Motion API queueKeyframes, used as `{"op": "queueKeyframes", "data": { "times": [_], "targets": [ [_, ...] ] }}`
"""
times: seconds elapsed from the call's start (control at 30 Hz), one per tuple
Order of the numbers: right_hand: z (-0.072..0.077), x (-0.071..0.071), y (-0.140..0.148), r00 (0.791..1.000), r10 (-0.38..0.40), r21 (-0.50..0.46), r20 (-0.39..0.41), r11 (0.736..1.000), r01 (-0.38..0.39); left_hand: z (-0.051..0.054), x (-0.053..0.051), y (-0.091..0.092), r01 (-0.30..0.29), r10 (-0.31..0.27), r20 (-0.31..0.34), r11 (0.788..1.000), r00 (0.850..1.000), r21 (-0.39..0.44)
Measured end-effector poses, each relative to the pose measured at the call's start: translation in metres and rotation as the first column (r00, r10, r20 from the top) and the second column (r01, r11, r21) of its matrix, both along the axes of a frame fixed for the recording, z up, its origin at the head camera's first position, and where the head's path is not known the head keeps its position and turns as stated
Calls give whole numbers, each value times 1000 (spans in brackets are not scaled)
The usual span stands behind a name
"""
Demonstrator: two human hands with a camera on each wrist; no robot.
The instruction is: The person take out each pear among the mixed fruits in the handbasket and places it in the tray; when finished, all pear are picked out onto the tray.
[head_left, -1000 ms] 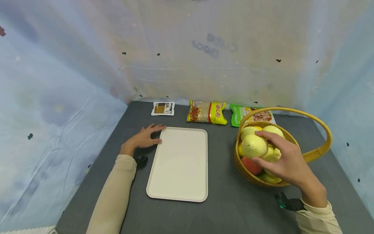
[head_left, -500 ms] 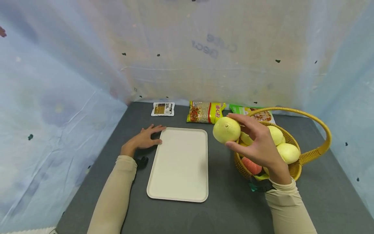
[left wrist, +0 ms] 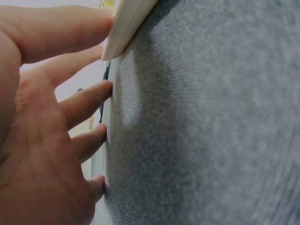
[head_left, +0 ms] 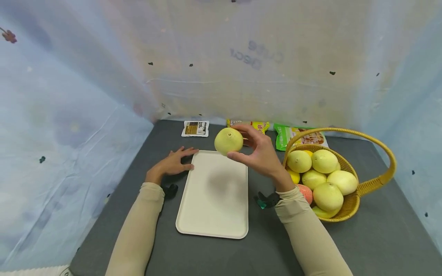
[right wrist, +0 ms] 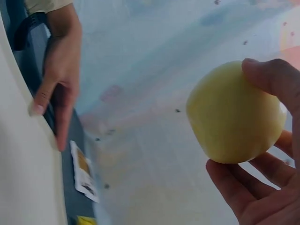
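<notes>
Our left hand [head_left: 172, 163] touches with extended fingers the left rim of the off-white tray [head_left: 214, 203], not grasping it; our right hand [head_left: 260, 155] grips one fruit [head_left: 228, 141] between thumb and fingers. Just now we have brought this fruit from beside the basket [head_left: 353, 203] to above the tray's far end, so the carrying seems well advanced. It looks round, smooth, pale yellow-green. Farther, food packets [head_left: 195, 128] lie on the desk [head_left: 262, 249].

Pale fruit [head_left: 228, 141] (right hand [head_left: 259, 152] too) now over the tray [head_left: 214, 203]
</notes>
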State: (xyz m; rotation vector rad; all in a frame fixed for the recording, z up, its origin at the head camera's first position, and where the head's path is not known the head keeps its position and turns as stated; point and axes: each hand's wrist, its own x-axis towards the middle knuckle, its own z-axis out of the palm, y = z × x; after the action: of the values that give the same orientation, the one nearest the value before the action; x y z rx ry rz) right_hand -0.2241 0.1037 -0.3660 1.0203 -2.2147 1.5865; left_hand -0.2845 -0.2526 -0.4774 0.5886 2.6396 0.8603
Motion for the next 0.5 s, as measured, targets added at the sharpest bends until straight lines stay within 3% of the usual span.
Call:
{"op": "queueKeyframes", "data": {
  "times": [0.3, 0.5],
  "targets": [
    [-43, -35, -39, 992, -9, 62, 124, 998, 1, -1, -1, 1, -24, 24, 16, 1000, 1000, -11],
    [-76, -48, -58, 977, -1, 86, 211, 996, -18, -2, -1, 1, -25, 25, 6, 1000, 1000, -10]
  ]
}}
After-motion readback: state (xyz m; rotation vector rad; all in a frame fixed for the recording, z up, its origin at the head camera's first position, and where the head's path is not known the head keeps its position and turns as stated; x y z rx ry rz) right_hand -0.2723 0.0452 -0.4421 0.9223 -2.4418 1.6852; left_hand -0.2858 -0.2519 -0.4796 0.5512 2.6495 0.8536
